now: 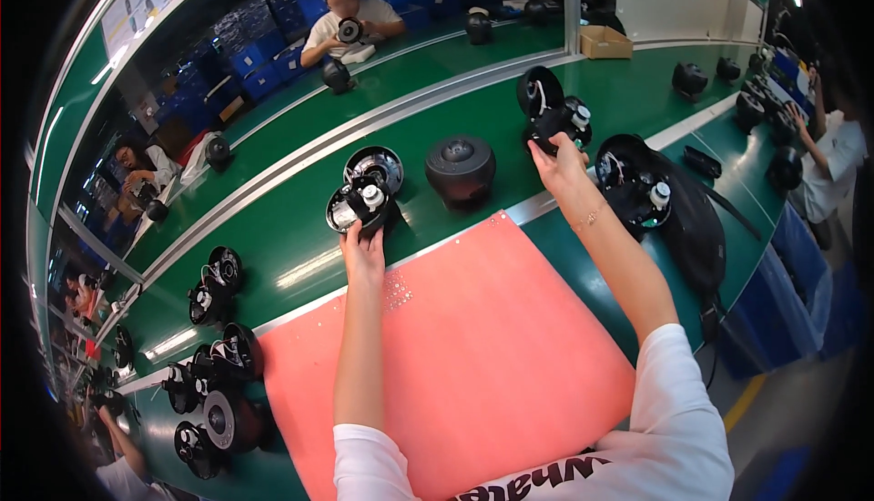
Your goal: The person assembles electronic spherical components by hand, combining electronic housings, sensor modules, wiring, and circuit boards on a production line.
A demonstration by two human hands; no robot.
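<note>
My left hand (pixel 366 251) reaches forward past the mat, its fingers closed on the near rim of an opened black round device (pixel 350 214). This device is in two joined halves, with a white cylindrical part inside. Farther right, my right hand (pixel 561 162) grips the lower edge of a second opened black device (pixel 539 91); its round half stands upright and wires show inside. Between the two sits a closed dark dome-topped device (pixel 460 172), touched by neither hand. The fingertips under both held devices are partly hidden.
A pink mat (pixel 455 346) with small screws on its far left part lies before me. More opened devices stand left (pixel 237 351) and right (pixel 628 182), beside a black bag (pixel 696 237). Across the green bench (pixel 291 255), a person (pixel 350 23) handles a similar part.
</note>
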